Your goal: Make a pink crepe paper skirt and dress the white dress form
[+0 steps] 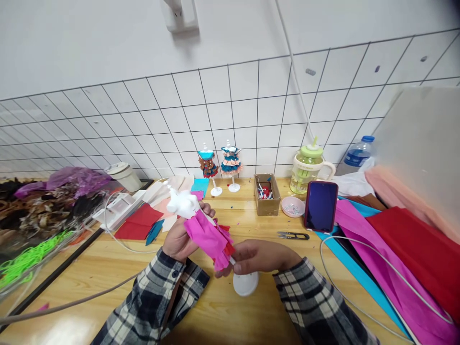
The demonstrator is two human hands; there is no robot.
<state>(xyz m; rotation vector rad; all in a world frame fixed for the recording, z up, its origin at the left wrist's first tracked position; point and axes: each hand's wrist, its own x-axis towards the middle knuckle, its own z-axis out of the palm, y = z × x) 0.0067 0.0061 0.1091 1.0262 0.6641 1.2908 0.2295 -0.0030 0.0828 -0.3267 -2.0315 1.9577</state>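
Note:
A small white dress form (182,203) lies tilted across my hands, its neck pointing up and left. Magenta fabric (206,237) wraps its lower half, with bits of red cloth (228,248) showing at the hem. My left hand (179,239) is closed around the form from behind, most of its fingers hidden. My right hand (264,256) grips the stand below the hem, and the round white base (246,283) sticks out beneath that hand. Thread snips (293,235) lie on the table beyond my right hand.
Two dressed small forms (208,165) (230,163) stand by the tiled wall. Behind my hands are a cardboard box (267,194), a pink dish (293,207), a phone (320,206) and a green-lidded jug (308,167). Fabric sheets (413,244) and a cable fill the right; scraps (138,221) lie left.

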